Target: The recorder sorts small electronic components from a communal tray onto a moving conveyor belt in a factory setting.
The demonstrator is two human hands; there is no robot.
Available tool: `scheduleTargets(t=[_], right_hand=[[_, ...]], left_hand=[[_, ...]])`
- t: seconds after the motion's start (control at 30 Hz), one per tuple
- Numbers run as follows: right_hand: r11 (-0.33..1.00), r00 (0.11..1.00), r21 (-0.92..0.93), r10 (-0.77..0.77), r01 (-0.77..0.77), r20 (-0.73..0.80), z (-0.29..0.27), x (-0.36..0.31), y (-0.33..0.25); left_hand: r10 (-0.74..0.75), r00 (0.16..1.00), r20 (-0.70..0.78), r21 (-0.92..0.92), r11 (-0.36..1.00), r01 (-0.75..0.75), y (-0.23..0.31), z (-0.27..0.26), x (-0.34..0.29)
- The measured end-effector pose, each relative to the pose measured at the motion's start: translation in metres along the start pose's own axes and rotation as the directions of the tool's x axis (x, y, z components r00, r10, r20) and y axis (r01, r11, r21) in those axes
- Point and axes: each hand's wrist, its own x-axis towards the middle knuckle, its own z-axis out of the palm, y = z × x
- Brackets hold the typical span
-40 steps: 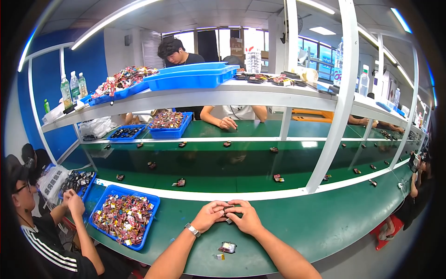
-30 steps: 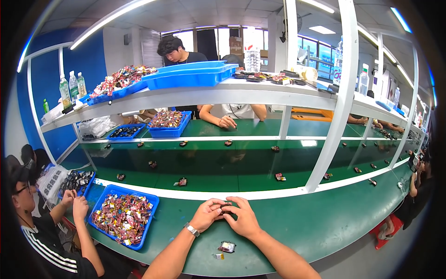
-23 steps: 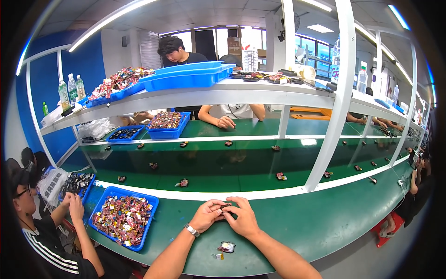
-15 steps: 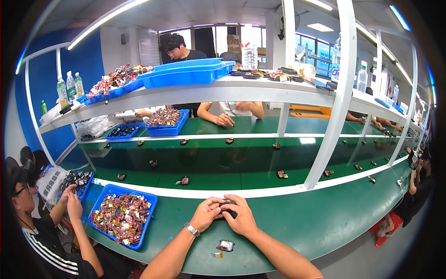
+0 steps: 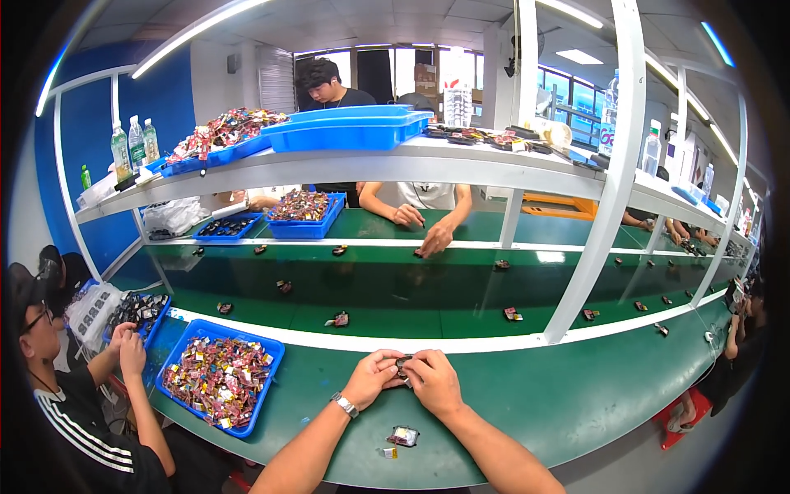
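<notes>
Over the green worktop (image 5: 510, 412), my left hand (image 5: 369, 382) and my right hand (image 5: 434, 384) come together with closed fingers. Between the fingertips they grip a small black electronic part (image 5: 403, 362), mostly covered by the fingers. Its exact kind cannot be made out. Nearer my body lies a small dark-rimmed part with a pale, silvery face (image 5: 404, 435). Beside it is a small yellow-and-silver piece (image 5: 388, 453). To the left of my hands stands a blue tray (image 5: 276, 359) heaped with small red, yellow and silver electronic parts (image 5: 216, 380).
Beyond a white rail (image 5: 461, 341), a green conveyor belt (image 5: 387, 284) carries several spaced small parts. A white post (image 5: 588, 181) rises at its right. Overhead, a shelf (image 5: 354, 171) holds blue trays and bottles. A co-worker (image 5: 90, 412) sits close at the left; another reaches over the far rail.
My right fingers have shifted over the black part, turning it slightly. Across the belt, a co-worker's hand has moved down to a part at the far rail. The view has swung slightly.
</notes>
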Motion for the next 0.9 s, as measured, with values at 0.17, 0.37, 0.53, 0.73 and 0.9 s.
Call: scheduleTargets(t=[0.17,0.37,0.53,0.73,0.9], right_hand=[[1.000,1.000,-0.017,-0.019,0.019,0.001,-0.0006,0.0012,-0.0080],[0.996,0.999,-0.075,-0.039,0.040,0.007,0.0008,-0.0005,-0.0057],[0.994,0.999,-0.094,-0.054,0.053,-0.006,0.0040,-0.0031,-0.0029],[0.994,0.999,-0.104,-0.035,0.035,0.008,0.0065,-0.0019,-0.0051],[0.995,1.000,-0.099,-0.009,0.009,-0.008,0.0075,-0.0024,-0.0046]], left_hand=[[0.001,1.000,0.003,-0.027,1.000,-0.001,-0.0009,-0.0017,0.0004],[-0.009,1.000,0.009,-0.022,1.000,0.009,-0.0008,0.0004,0.0004],[-0.004,1.000,0.015,-0.018,1.000,0.004,-0.0019,0.0008,0.0006],[0.002,1.000,-0.008,0.013,1.000,-0.002,-0.0012,-0.0005,0.0009],[-0.004,1.000,0.004,0.024,1.000,0.003,-0.0019,0.0020,0.0014]])
